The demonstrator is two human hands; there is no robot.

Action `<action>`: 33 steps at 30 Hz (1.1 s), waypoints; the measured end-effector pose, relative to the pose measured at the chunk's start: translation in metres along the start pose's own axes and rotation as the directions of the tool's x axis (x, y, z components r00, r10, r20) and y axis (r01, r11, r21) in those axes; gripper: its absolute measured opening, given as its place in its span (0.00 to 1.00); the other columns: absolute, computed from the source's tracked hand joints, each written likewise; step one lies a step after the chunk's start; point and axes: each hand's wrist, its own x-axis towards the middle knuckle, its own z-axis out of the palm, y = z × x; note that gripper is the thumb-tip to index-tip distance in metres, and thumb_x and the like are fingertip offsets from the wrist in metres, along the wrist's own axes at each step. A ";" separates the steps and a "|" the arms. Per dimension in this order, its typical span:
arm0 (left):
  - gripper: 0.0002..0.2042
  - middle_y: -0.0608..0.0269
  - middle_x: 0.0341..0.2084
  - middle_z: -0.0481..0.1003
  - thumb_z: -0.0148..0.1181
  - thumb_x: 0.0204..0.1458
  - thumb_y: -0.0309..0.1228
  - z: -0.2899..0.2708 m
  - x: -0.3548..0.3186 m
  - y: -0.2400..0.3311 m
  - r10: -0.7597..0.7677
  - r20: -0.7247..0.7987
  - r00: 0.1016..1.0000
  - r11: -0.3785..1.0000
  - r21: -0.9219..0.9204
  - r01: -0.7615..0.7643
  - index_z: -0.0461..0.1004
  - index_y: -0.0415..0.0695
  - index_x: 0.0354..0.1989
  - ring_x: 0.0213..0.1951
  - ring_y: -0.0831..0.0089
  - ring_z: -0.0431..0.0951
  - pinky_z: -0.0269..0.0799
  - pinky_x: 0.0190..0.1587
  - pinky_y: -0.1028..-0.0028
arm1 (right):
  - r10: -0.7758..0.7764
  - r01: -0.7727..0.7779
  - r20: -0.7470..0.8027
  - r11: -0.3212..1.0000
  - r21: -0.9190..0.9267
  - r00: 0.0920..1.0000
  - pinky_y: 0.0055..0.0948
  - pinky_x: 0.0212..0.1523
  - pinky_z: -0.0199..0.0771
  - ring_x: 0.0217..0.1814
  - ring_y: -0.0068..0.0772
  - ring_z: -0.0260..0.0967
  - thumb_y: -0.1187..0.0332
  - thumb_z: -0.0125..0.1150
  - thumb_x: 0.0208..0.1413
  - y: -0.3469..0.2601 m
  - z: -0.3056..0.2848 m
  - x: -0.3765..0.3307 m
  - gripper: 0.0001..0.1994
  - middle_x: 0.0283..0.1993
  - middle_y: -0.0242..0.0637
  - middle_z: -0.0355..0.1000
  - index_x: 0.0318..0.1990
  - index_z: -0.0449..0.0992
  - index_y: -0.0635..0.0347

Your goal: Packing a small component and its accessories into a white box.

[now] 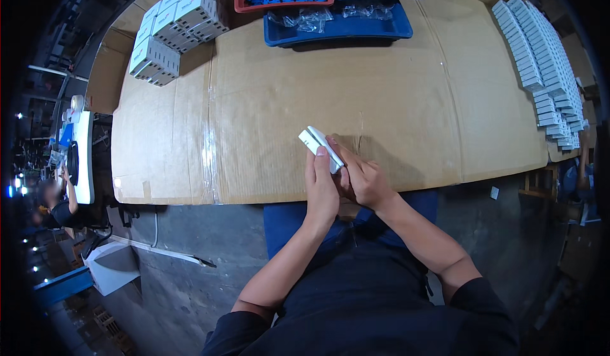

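Observation:
A small white cardboard box (311, 139) is held tilted between my hands, above the near part of the cardboard-covered table. My left hand (323, 189) grips its near left side, the thumb lying on the top. From the right, my right hand (367, 179) closes on the other side, fingers bent along a white edge. A dark gap runs lengthwise between two white parts of the box; whether this is a raised flap I cannot tell. Both palms and the box's underside are hidden.
Stacked white boxes (166, 29) stand at the far left, with long rows of white boxes (540, 67) at the right. At the back are a red tray (239, 5) of blue parts, a blue tray of white pieces and a blue tray (337, 36) of clear bags. Another person (63, 207) sits far left.

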 end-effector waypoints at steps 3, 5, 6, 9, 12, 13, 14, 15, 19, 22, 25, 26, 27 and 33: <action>0.23 0.72 0.30 0.70 0.43 0.74 0.52 -0.004 -0.002 -0.004 0.006 0.023 1.000 1.000 -0.005 -0.006 0.71 0.42 0.53 0.28 0.86 0.68 0.63 0.28 0.81 | -0.032 0.032 -0.016 0.999 0.002 0.999 0.38 0.46 0.87 0.52 0.51 0.83 0.74 0.49 0.68 0.000 0.001 -0.001 0.22 0.63 0.56 0.76 0.65 0.69 0.79; 0.24 0.67 0.38 0.72 0.44 0.73 0.53 -0.007 -0.001 -0.011 0.092 0.000 0.996 0.995 0.032 -0.092 0.69 0.42 0.57 0.35 0.83 0.72 0.70 0.34 0.79 | 0.003 -0.003 0.001 0.999 0.038 1.000 0.38 0.50 0.86 0.56 0.50 0.82 0.75 0.51 0.64 0.000 0.002 -0.004 0.24 0.65 0.55 0.74 0.67 0.68 0.78; 0.24 0.67 0.38 0.72 0.44 0.73 0.53 -0.008 0.000 -0.012 0.094 0.000 0.996 0.995 0.031 -0.094 0.69 0.42 0.57 0.35 0.83 0.72 0.70 0.34 0.79 | 0.001 -0.001 0.001 0.999 0.038 1.000 0.38 0.50 0.86 0.56 0.50 0.82 0.75 0.51 0.64 0.000 0.001 -0.002 0.24 0.65 0.55 0.74 0.67 0.68 0.78; 0.25 0.57 0.57 0.69 0.40 0.75 0.43 -0.013 0.003 -0.007 0.104 0.035 0.994 0.995 0.008 -0.104 0.58 0.41 0.73 0.59 0.72 0.70 0.68 0.62 0.67 | 0.013 -0.014 0.010 0.980 0.197 1.000 0.42 0.60 0.81 0.65 0.51 0.76 0.70 0.49 0.68 -0.005 -0.007 0.009 0.24 0.70 0.56 0.69 0.67 0.68 0.77; 0.35 0.51 0.65 0.63 0.50 0.70 0.42 -0.017 0.012 0.005 0.267 0.097 0.959 0.964 -0.043 -0.264 0.46 0.44 0.80 0.65 0.64 0.67 0.63 0.68 0.62 | 0.120 -0.116 0.030 0.821 0.559 0.992 0.40 0.65 0.74 0.73 0.47 0.69 0.65 0.47 0.72 -0.009 -0.018 0.018 0.23 0.74 0.53 0.66 0.66 0.70 0.74; 0.40 0.49 0.66 0.61 0.56 0.65 0.41 -0.018 0.013 0.008 0.355 0.150 0.923 0.931 0.037 -0.364 0.41 0.45 0.81 0.67 0.62 0.66 0.61 0.70 0.61 | 0.267 -0.272 0.103 0.736 0.620 0.958 0.37 0.65 0.72 0.72 0.42 0.68 0.62 0.47 0.73 -0.006 -0.023 0.016 0.24 0.73 0.49 0.67 0.66 0.71 0.72; 0.47 0.47 0.68 0.59 0.62 0.60 0.39 -0.018 0.014 0.010 0.432 0.210 0.877 0.881 0.110 -0.460 0.37 0.46 0.82 0.68 0.59 0.65 0.60 0.71 0.60 | 0.402 -0.417 0.187 0.623 0.662 0.896 0.35 0.64 0.70 0.71 0.37 0.68 0.58 0.46 0.75 -0.007 -0.028 0.017 0.24 0.72 0.45 0.67 0.66 0.71 0.70; 0.53 0.42 0.71 0.56 0.68 0.53 0.37 -0.023 0.017 0.005 0.462 0.241 0.854 0.856 0.132 -0.500 0.35 0.45 0.81 0.73 0.54 0.61 0.56 0.74 0.57 | 0.517 -0.583 0.356 0.383 0.717 0.778 0.31 0.57 0.73 0.59 0.28 0.71 0.56 0.50 0.75 -0.010 -0.034 0.020 0.24 0.63 0.38 0.73 0.67 0.71 0.67; 0.52 0.41 0.77 0.49 0.67 0.54 0.41 -0.031 0.020 -0.006 0.478 0.425 0.768 0.704 0.337 -0.625 0.39 0.39 0.80 0.79 0.48 0.49 0.42 0.79 0.51 | 0.557 -0.664 0.482 0.177 0.726 0.676 0.29 0.56 0.75 0.54 0.24 0.72 0.61 0.62 0.71 -0.021 -0.045 0.035 0.23 0.57 0.36 0.76 0.67 0.70 0.65; 0.51 0.43 0.78 0.48 0.65 0.56 0.51 -0.031 0.024 -0.002 0.486 0.434 0.758 0.720 0.293 -0.629 0.42 0.39 0.80 0.79 0.49 0.49 0.43 0.79 0.53 | 0.573 -0.601 0.418 0.169 0.781 0.705 0.31 0.61 0.74 0.60 0.27 0.73 0.63 0.68 0.66 -0.014 -0.040 0.029 0.26 0.59 0.38 0.76 0.67 0.71 0.65; 0.42 0.47 0.75 0.53 0.47 0.68 0.59 -0.022 0.018 -0.001 0.309 0.306 0.901 0.926 0.121 -0.359 0.45 0.42 0.80 0.75 0.55 0.56 0.54 0.75 0.58 | 0.532 -0.536 0.287 0.402 0.742 0.797 0.36 0.68 0.71 0.67 0.36 0.71 0.64 0.73 0.61 -0.016 -0.030 0.022 0.30 0.64 0.43 0.73 0.67 0.70 0.65; 0.38 0.49 0.74 0.55 0.42 0.71 0.58 -0.019 0.017 0.001 0.172 0.275 0.946 0.984 -0.014 -0.175 0.46 0.44 0.80 0.73 0.59 0.60 0.59 0.72 0.61 | 0.529 -0.535 0.288 0.403 0.743 0.798 0.36 0.68 0.71 0.67 0.36 0.71 0.64 0.73 0.61 -0.013 -0.026 0.019 0.30 0.64 0.43 0.73 0.67 0.70 0.65; 0.35 0.52 0.71 0.58 0.32 0.74 0.58 -0.014 0.013 0.009 0.165 0.272 0.948 0.974 0.106 -0.200 0.48 0.45 0.79 0.67 0.66 0.65 0.65 0.67 0.66 | 0.465 -0.465 0.216 0.529 0.710 0.859 0.37 0.69 0.69 0.69 0.40 0.70 0.64 0.74 0.59 -0.011 -0.022 0.015 0.31 0.68 0.45 0.70 0.67 0.71 0.64; 0.43 0.58 0.73 0.55 0.35 0.67 0.67 -0.015 0.015 -0.004 0.385 0.142 0.912 0.910 0.106 -0.401 0.49 0.43 0.78 0.69 0.65 0.63 0.62 0.70 0.65 | 0.352 -0.403 0.198 0.830 0.385 0.915 0.37 0.64 0.76 0.70 0.56 0.70 0.70 0.60 0.67 -0.043 -0.019 0.010 0.29 0.76 0.60 0.59 0.74 0.64 0.64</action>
